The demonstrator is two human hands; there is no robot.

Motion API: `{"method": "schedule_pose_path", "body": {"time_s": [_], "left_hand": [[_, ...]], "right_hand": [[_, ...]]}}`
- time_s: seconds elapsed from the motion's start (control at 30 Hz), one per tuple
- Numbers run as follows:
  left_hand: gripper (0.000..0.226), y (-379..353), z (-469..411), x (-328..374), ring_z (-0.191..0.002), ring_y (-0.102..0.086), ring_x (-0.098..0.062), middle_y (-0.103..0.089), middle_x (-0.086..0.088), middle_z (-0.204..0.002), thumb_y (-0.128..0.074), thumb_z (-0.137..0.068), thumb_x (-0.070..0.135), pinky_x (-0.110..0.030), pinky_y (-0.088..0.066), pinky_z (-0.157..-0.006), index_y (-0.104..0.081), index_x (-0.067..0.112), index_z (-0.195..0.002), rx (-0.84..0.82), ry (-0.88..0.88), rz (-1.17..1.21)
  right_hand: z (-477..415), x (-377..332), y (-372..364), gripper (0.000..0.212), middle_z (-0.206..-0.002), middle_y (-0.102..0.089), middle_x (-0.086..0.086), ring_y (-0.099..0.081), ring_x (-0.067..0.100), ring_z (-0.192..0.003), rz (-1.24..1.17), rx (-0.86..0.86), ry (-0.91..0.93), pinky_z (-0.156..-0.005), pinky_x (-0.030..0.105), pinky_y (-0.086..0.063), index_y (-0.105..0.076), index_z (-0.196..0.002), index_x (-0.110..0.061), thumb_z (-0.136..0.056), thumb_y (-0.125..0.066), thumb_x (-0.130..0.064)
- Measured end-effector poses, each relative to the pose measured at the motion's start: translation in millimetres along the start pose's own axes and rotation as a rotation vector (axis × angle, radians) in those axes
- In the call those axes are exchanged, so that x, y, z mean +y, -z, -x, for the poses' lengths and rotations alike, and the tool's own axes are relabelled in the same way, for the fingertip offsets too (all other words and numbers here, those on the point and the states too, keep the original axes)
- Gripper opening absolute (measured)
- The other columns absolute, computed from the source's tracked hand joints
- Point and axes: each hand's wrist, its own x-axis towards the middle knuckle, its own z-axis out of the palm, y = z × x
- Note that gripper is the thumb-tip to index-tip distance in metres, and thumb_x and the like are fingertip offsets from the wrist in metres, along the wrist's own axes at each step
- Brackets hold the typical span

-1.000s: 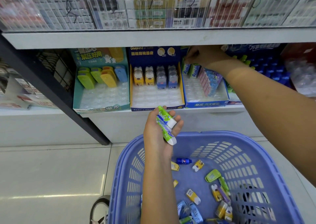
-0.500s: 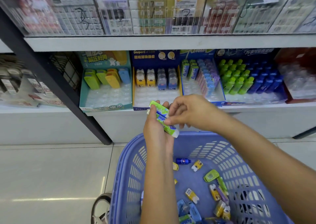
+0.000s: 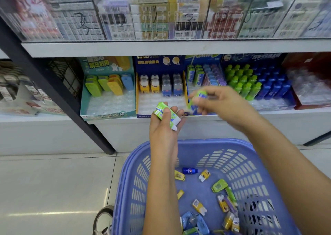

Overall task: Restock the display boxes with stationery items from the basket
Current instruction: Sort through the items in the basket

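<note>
Basket [image 3: 232,143] below shelf [image 3: 179,48] — boxes [image 3: 107,112] above

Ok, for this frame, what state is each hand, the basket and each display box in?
left hand, grips a stack of packs.
right hand, pinches a single pack, blurred.
basket, loose items scattered on its floor.
teal box, back row filled, front slots bare.
navy box, one row of items at the back, front slots bare.
blue box, stocked at the back, front hidden by the right hand.

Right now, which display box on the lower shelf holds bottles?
The dark blue box second from right, packed with green bottles and blue bottles; the teal box, navy box and eraser box hold blocky pieces.
</note>
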Motion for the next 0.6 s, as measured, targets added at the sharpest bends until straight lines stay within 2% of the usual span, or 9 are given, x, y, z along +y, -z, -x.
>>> {"method": "schedule_pose_path", "body": {"time_s": [0.13,0.17,0.2,0.23,0.27,0.33,0.4,0.53,0.6], "left_hand": [[0.015,2.7,0.0,-1.6,-0.080,-0.070,-0.017,-0.068,-0.001,-0.087,-0.045,-0.100,0.015,-0.031,-0.059,-0.073,-0.059,0.016,-0.106,-0.001,0.021,-0.031],[0.015,3.1,-0.3,-2.3,-0.081,-0.071,-0.017,-0.069,-0.001,-0.086,-0.046,-0.100,0.015,-0.030,-0.059,-0.072,-0.059,0.016,-0.106,0.000,0.031,-0.030],[0.015,3.9,-0.8,-3.1,-0.081,-0.071,-0.017,-0.070,0.000,-0.085,-0.046,-0.099,0.015,-0.030,-0.059,-0.072,-0.060,0.016,-0.107,0.003,0.041,-0.026],[0.016,4.3,-1.7,-3.5,-0.081,-0.071,-0.017,-0.070,0.000,-0.084,-0.046,-0.099,0.015,-0.030,-0.059,-0.071,-0.060,0.016,-0.107,0.006,0.050,-0.021],[0.016,4.8,-2.5,-3.6,-0.080,-0.071,-0.017,-0.071,0.000,-0.082,-0.047,-0.099,0.015,-0.030,-0.059,-0.070,-0.060,0.016,-0.107,0.011,0.056,-0.017],[0.016,5.7,-4.3,-3.0,-0.077,-0.071,-0.015,-0.072,0.001,-0.079,-0.048,-0.098,0.015,-0.028,-0.058,-0.067,-0.061,0.015,-0.107,0.020,0.064,-0.009],[0.015,7.1,-7.0,-2.0,-0.074,-0.071,-0.015,-0.071,-0.001,-0.079,-0.048,-0.098,0.015,-0.027,-0.058,-0.062,-0.061,0.015,-0.105,0.039,0.077,0.003],[0.018,7.6,-12.6,0.5,-0.074,-0.069,-0.020,-0.070,-0.007,-0.082,-0.042,-0.098,0.012,-0.030,-0.059,-0.060,-0.060,0.012,-0.101,0.045,0.161,0.094],[0.020,7.4,-13.3,0.2,-0.074,-0.069,-0.022,-0.070,-0.009,-0.081,-0.038,-0.097,0.008,-0.032,-0.060,-0.063,-0.059,0.010,-0.100,0.037,0.194,0.134]], "right_hand": [[-55.3,2.1,28.1,0.023,-0.080,-0.065,0.009,-0.059,-0.006,-0.054,0.304,0.327,0.136,-0.065,0.013,-0.052,-0.064,-0.111,-0.007,-0.090,-0.061,-0.016],[-69.7,3.3,31.1,0.025,-0.089,-0.065,0.013,-0.063,-0.003,-0.064,0.320,0.374,0.144,-0.071,0.015,-0.053,-0.062,-0.111,-0.004,-0.089,-0.063,-0.015],[-82.8,4.7,32.4,0.027,-0.098,-0.065,0.016,-0.067,0.009,-0.078,0.316,0.397,0.133,-0.080,0.023,-0.054,-0.060,-0.111,-0.003,-0.087,-0.064,-0.014],[-94.6,6.4,33.2,0.028,-0.105,-0.065,0.017,-0.066,0.019,-0.091,0.330,0.396,0.111,-0.086,0.030,-0.052,-0.059,-0.111,-0.003,-0.086,-0.065,-0.014],[-104.1,7.8,33.1,0.028,-0.109,-0.064,0.016,-0.063,0.024,-0.099,0.376,0.367,0.092,-0.087,0.030,-0.048,-0.059,-0.112,-0.004,-0.086,-0.065,-0.014],[-117.7,11.6,33.8,0.028,-0.113,-0.063,0.015,-0.059,0.025,-0.104,0.516,0.255,0.087,-0.083,0.023,-0.040,-0.060,-0.114,-0.005,-0.088,-0.063,-0.014],[-123.0,14.0,34.4,0.026,-0.113,-0.063,0.013,-0.057,0.020,-0.098,0.621,0.176,0.119,-0.080,0.019,-0.036,-0.062,-0.114,-0.006,-0.091,-0.059,-0.015],[-126.9,16.7,34.3,0.022,-0.102,-0.064,0.009,-0.052,0.010,-0.085,0.600,0.146,0.172,-0.060,-0.003,-0.033,-0.065,-0.108,-0.004,-0.087,-0.065,-0.012],[-128.6,16.8,35.2,0.023,-0.098,-0.062,0.004,-0.052,0.009,-0.084,0.562,0.130,0.160,-0.057,-0.008,-0.032,-0.065,-0.106,-0.002,-0.085,-0.067,-0.010]]}}
